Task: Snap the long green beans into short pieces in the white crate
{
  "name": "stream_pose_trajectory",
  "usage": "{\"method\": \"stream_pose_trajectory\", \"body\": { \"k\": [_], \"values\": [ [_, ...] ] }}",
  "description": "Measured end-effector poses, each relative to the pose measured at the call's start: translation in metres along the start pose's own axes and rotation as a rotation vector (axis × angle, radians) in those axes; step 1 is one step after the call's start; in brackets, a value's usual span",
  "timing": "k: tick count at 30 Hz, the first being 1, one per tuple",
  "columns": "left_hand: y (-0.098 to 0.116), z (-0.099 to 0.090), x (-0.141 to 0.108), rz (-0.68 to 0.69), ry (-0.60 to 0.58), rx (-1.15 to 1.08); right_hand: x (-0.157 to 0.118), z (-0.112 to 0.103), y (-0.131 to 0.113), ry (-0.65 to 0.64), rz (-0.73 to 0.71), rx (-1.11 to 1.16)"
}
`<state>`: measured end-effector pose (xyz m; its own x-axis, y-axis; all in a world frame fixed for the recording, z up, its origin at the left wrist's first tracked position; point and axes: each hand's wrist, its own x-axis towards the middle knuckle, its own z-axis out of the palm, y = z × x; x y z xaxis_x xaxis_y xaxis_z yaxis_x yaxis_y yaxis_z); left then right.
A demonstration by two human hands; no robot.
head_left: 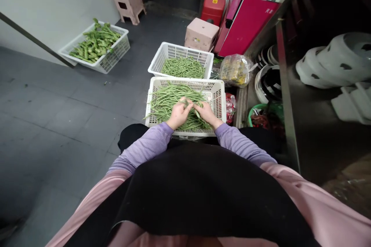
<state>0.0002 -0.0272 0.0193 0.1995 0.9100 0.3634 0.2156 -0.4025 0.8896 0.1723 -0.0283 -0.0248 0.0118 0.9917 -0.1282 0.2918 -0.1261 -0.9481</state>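
Observation:
My left hand (180,113) and my right hand (206,112) meet over a white plastic basket (188,82) of long green beans (171,99). Both are closed in a pinch, fingertips almost touching. Green beans stick out of the fingers of each hand; how many is too small to tell. Just beyond stands a second white basket (159,60), with shorter pieces of green bean (184,67) heaped in it.
Left on the grey floor is a white basket (117,51) of larger green vegetables (97,44). Pink stools (130,2) and a red stool (213,5) stand farther back. To the right are a plastic bag (236,70), a green tub (251,112) and a metal shelf edge (286,100).

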Motion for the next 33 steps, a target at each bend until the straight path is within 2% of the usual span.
{"method": "stream_pose_trajectory", "body": {
  "k": [2, 4, 5, 7, 9, 11, 13, 15, 18, 20, 23, 26, 30, 33],
  "values": [
    [-0.002, -0.005, 0.004, -0.206, 0.087, -0.142, -0.010, -0.009, 0.001, -0.203, -0.210, -0.272],
    [-0.001, -0.005, 0.004, -0.444, 0.121, -0.296, -0.020, -0.013, 0.003, -0.399, -0.318, -0.446],
    [0.001, -0.003, 0.003, -0.521, 0.103, -0.347, -0.024, -0.012, 0.005, -0.470, -0.328, -0.491],
    [0.009, 0.000, 0.000, -0.538, 0.042, -0.371, -0.026, -0.006, 0.011, -0.538, -0.239, -0.494],
    [0.021, 0.001, -0.001, -0.452, 0.027, -0.374, -0.025, -0.002, 0.020, -0.526, -0.073, -0.408],
    [0.029, -0.003, 0.001, -0.408, 0.070, -0.455, -0.024, -0.003, 0.028, -0.478, 0.081, -0.240],
    [0.030, -0.010, 0.006, -0.480, 0.078, -0.599, -0.027, -0.009, 0.032, -0.427, 0.177, -0.051],
    [0.023, -0.014, 0.011, -0.604, 0.018, -0.734, -0.030, -0.015, 0.028, -0.385, 0.322, 0.198],
    [0.009, -0.010, 0.013, -0.713, -0.093, -0.851, -0.029, -0.016, 0.007, -0.364, 0.587, 0.576],
    [0.002, -0.004, 0.010, -0.742, -0.157, -0.864, -0.025, -0.011, -0.010, -0.400, 0.701, 0.733],
    [-0.003, 0.002, 0.005, -0.787, -0.231, -0.827, -0.023, -0.002, -0.027, -0.472, 0.729, 0.835],
    [-0.005, 0.001, 0.005, -0.812, -0.222, -0.818, -0.027, 0.002, -0.031, -0.535, 0.702, 0.867],
    [-0.009, -0.007, 0.014, -0.832, -0.070, -0.840, -0.036, 0.000, -0.026, -0.565, 0.716, 0.840],
    [-0.006, -0.008, 0.018, -0.807, 0.074, -0.739, -0.038, -0.002, -0.023, -0.496, 0.679, 0.867]
  ]
}}
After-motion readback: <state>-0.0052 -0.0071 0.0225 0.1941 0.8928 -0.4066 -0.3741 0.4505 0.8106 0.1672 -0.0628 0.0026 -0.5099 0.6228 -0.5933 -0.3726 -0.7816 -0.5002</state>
